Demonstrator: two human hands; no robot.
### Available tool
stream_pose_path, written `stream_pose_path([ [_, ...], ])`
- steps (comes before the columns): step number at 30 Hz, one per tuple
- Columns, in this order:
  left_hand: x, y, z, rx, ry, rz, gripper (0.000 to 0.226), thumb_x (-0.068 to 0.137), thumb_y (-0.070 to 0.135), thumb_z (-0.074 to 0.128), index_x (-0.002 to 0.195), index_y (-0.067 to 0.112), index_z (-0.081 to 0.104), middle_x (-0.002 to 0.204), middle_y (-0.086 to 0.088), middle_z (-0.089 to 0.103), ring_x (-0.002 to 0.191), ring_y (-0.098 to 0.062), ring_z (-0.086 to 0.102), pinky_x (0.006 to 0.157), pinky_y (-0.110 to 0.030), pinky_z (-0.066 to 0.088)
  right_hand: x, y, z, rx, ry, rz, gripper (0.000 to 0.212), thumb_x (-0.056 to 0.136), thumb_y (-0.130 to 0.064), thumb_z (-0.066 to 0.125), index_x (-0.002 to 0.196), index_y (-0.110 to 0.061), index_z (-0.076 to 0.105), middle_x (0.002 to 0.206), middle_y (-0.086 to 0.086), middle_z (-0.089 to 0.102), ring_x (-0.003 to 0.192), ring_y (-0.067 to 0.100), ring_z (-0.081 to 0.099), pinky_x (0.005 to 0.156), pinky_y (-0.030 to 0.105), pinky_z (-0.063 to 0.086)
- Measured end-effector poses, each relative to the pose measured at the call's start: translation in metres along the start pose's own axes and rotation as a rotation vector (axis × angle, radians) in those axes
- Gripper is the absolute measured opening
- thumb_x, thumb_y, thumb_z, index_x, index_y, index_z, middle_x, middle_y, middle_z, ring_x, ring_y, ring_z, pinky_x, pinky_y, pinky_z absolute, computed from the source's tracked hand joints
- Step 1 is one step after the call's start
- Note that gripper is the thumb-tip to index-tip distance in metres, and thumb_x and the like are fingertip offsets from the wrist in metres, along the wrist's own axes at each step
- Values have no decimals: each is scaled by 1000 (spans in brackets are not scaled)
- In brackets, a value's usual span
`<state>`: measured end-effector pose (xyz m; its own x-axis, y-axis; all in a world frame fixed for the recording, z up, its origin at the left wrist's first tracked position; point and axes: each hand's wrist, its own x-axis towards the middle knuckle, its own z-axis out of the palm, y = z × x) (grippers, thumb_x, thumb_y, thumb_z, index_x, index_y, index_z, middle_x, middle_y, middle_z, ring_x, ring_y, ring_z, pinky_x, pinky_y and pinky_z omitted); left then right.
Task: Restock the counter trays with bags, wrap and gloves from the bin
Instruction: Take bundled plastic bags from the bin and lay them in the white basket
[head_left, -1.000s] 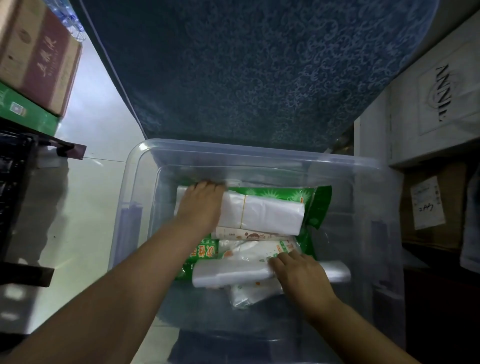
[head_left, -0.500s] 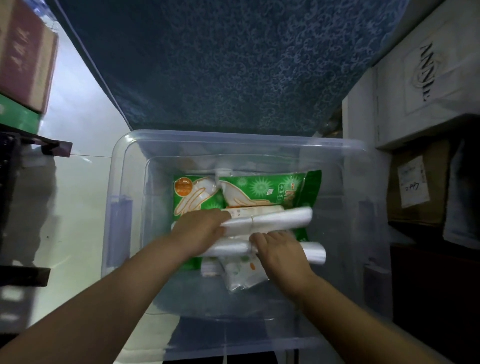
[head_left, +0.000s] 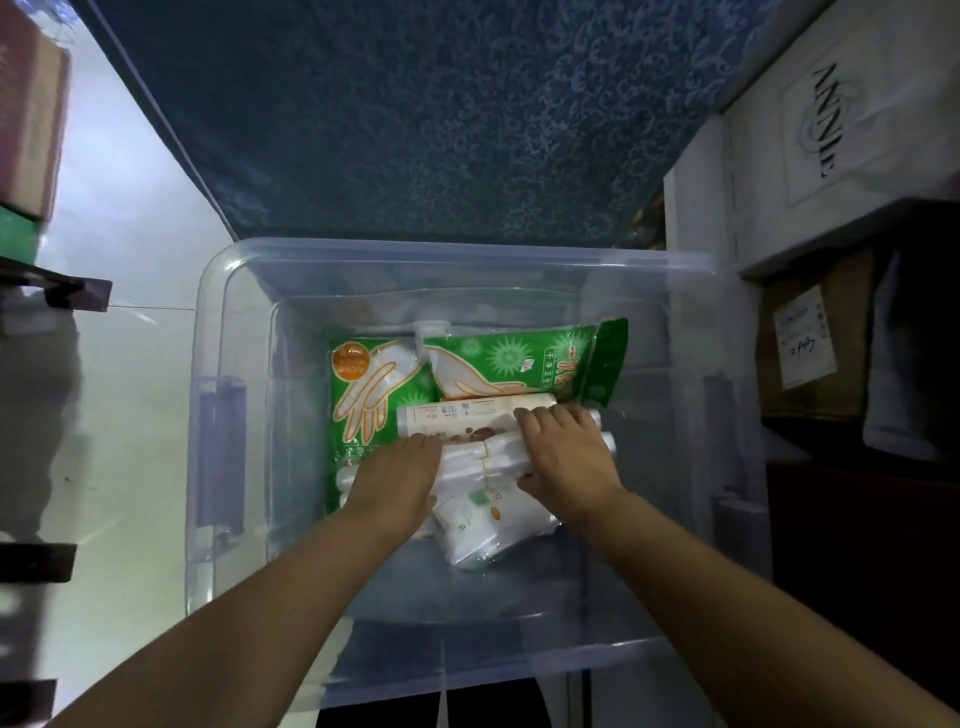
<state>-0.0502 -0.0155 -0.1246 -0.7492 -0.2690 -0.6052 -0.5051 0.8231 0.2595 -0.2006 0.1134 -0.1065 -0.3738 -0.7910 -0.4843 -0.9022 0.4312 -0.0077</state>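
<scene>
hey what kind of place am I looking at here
Probably a storage corner or stockroom behind a shop counter. A clear plastic bin holds green glove packs and bundled plastic bags, with cardboard boxes stacked alongside.

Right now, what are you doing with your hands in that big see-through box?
A person is reaching into a clear plastic bin on the floor with both hands. The left hand and right hand are pressed around a banded bundle of white plastic bags in the middle of the pile. Behind it lie a printed roll and green glove packs. Nothing has been lifted out of the bin yet.
</scene>
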Motion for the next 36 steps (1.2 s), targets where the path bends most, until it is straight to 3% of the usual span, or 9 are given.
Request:
stream_pose_path([
  [2,-9,4,-4,4,63,9,41,81,19,63,118,12,49,116,-8,59,103,-27,58,82,-34,45,-3,1,-6,-25,-44,-42,47,61,-32,75,101,-11,61,99,11,64,94,32,58,84,40,45],
  [5,-29,11,-27,-32,131,90,35,56,5,78,88,7,63,81,-12,68,71,-32,65,58,-32,49,-21,-2,-28,-18,-35,-30,35,32,-30,83,58,-16,64,58,2,63,54,23,62,51,23,48],
  [8,-52,17,-59,-47,155,91,33,51,4,78,81,8,64,76,-12,67,67,-33,64,55,-32,47,-42,-4,-60,25,86,-28,35,24,-25,81,50,-17,59,44,1,57,37,21,55,38,16,38],
  [11,-75,27,-95,10,206,104,37,47,10,80,78,13,60,75,-8,65,65,-28,62,54,-31,46,-68,-1,-105,31,186,-41,28,30,-20,76,51,-17,58,45,1,59,39,22,56,41,19,41],
  [16,-108,77,-159,18,367,266,35,74,27,64,105,17,53,103,-3,61,93,-26,58,74,-35,42,-128,9,-190,7,332,15,26,38,-25,80,55,-18,61,50,0,62,44,21,59,46,24,44],
  [19,-132,117,-210,124,432,420,38,60,27,76,94,19,60,87,0,66,77,-22,62,60,-29,43,-174,19,-234,-16,404,91,27,47,-32,82,60,-20,61,54,0,64,49,21,61,50,24,45],
  [24,-168,176,-268,235,534,604,44,33,24,84,68,21,56,58,3,60,48,-19,57,39,-21,34,-265,39,-271,41,547,321,30,61,-41,77,84,-24,65,78,-3,70,70,22,66,64,31,51],
  [30,-198,242,-297,248,618,760,31,48,15,79,68,19,56,59,0,61,51,-25,58,39,-26,36,-388,60,-278,63,779,641,47,69,-36,80,110,-16,66,108,3,70,94,27,66,80,39,51],
  [36,-215,295,-296,60,604,859,16,76,26,64,79,21,49,67,0,58,59,-29,57,47,-30,34,-512,55,-238,138,834,1064,27,75,-18,75,101,-12,70,100,9,72,90,30,68,77,38,53],
])
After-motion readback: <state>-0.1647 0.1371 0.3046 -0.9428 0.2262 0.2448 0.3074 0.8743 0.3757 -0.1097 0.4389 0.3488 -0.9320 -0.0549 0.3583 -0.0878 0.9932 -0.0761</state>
